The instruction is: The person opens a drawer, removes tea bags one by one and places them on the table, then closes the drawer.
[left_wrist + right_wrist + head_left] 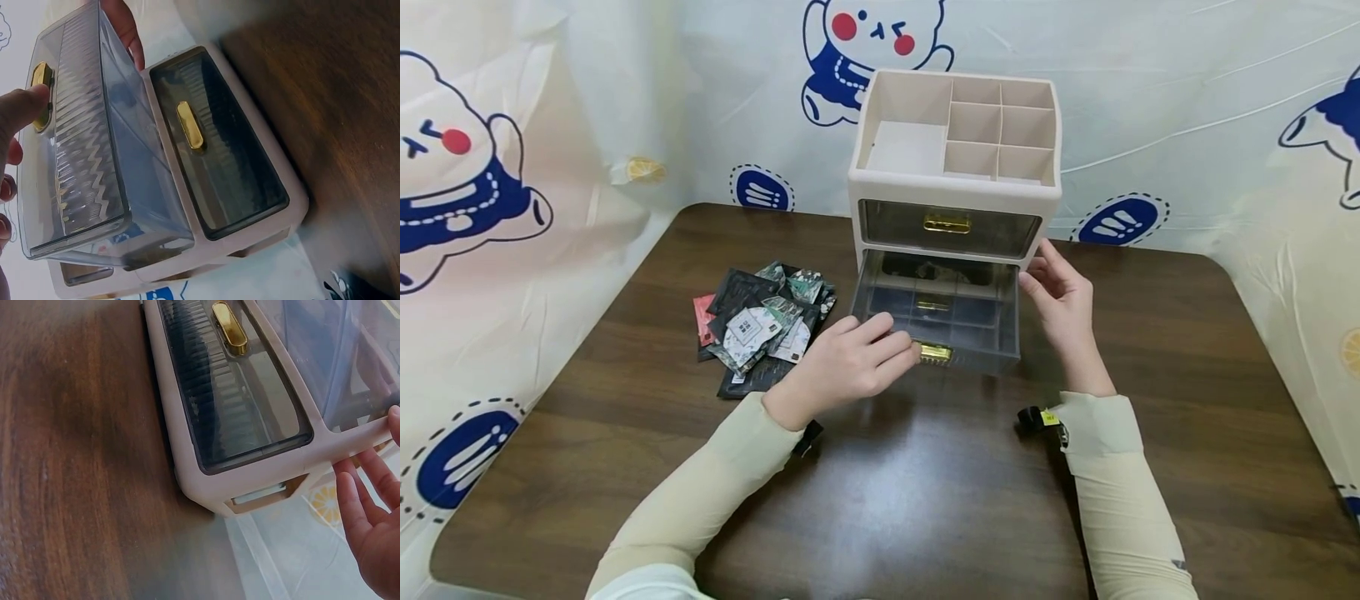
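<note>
The left hand (853,360) pinches the gold handle (936,353) of the pulled-out lower drawer (958,325), which lies between both hands; the right hand (1063,307), fingers fairly straight, touches the side of the beige organizer (955,189) on the tabletop (895,500).

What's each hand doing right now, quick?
Left hand: closed, holding the gold handle of the open drawer.
Right hand: open, fingertips against the side of the organizer.

Long pale-cream sleeves (1123,508); blk wrist gadgets (1030,419) L & R (R one w/ yellow tag (1049,417)).
</note>
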`<move>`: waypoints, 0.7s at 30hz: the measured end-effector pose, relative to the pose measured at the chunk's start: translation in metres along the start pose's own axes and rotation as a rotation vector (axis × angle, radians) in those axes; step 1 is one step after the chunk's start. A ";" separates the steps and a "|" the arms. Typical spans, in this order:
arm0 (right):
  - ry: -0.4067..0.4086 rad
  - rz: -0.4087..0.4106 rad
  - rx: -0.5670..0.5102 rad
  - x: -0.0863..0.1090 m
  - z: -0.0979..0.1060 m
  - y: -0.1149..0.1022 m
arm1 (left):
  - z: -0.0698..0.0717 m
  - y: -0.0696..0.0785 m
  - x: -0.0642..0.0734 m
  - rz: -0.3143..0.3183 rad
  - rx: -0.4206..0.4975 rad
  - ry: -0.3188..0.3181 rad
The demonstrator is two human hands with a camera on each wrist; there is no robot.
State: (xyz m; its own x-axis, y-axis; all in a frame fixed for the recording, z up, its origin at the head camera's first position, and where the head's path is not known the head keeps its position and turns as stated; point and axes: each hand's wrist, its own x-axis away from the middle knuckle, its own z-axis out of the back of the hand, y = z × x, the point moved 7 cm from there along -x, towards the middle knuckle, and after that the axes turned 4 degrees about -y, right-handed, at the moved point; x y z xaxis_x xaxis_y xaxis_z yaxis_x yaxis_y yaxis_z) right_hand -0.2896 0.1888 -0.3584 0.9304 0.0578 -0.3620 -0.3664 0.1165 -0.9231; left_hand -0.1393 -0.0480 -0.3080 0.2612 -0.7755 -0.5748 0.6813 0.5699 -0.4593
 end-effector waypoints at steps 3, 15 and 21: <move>-0.006 -0.007 0.002 0.000 0.000 0.001 | -0.002 -0.002 -0.002 0.009 0.014 0.005; -0.016 -0.003 0.006 0.000 0.000 0.000 | -0.015 -0.017 -0.010 0.038 0.052 0.002; -0.010 0.006 0.002 0.001 -0.001 -0.002 | -0.020 -0.027 -0.015 0.047 0.063 0.022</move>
State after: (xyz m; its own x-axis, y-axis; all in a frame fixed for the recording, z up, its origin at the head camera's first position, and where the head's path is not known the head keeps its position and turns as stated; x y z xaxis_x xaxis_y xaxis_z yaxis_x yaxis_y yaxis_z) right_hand -0.2882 0.1875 -0.3570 0.9280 0.0682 -0.3662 -0.3720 0.1182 -0.9207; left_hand -0.1751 -0.0459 -0.3006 0.2793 -0.7420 -0.6094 0.7108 0.5865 -0.3884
